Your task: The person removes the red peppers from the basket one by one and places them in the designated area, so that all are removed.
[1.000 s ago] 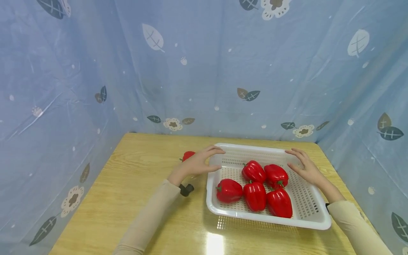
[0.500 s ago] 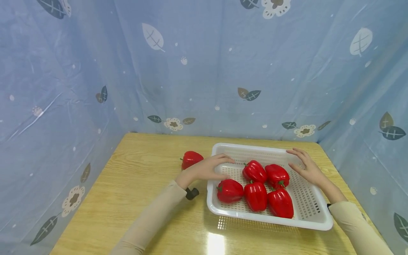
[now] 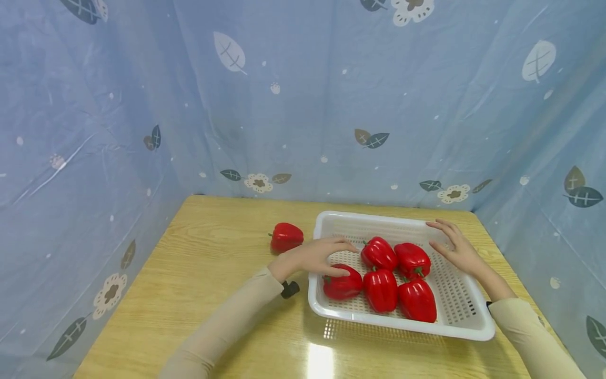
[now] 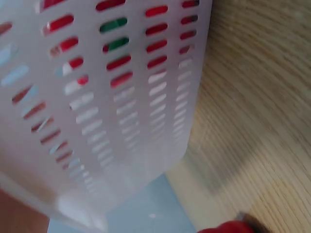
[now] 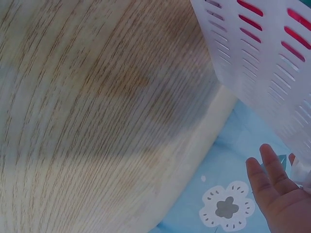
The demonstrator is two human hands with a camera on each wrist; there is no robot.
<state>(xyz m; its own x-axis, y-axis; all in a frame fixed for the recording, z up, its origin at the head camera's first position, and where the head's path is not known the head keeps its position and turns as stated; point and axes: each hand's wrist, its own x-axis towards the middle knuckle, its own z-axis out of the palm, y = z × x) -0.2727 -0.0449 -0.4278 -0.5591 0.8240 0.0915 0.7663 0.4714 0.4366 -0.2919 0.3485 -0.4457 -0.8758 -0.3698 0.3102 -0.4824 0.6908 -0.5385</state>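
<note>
Our left hand point(image 3: 319, 257) is the nearer one to the front-left pepper point(image 3: 344, 288): its thumb passes over the pepper's top, fingers reaching out straight, thumb spread wide, nothing in its hold. Whether thumb and skin touch, we can't tell. That pepper lies on its side just under the thumb, stem end towards our left wrist, long axis running roughly crosswise. Just past the fingertips lies the back-left pepper point(image 3: 379, 253). Behind the left wrist, outside the basket point(image 3: 379, 318), a lone pepper point(image 3: 286, 238) rests on the table point(image 3: 227, 252). Farthest across, our right hand point(image 3: 456, 251), fingers loosely extended and holding nothing, hovers by the basket's right side.
</note>
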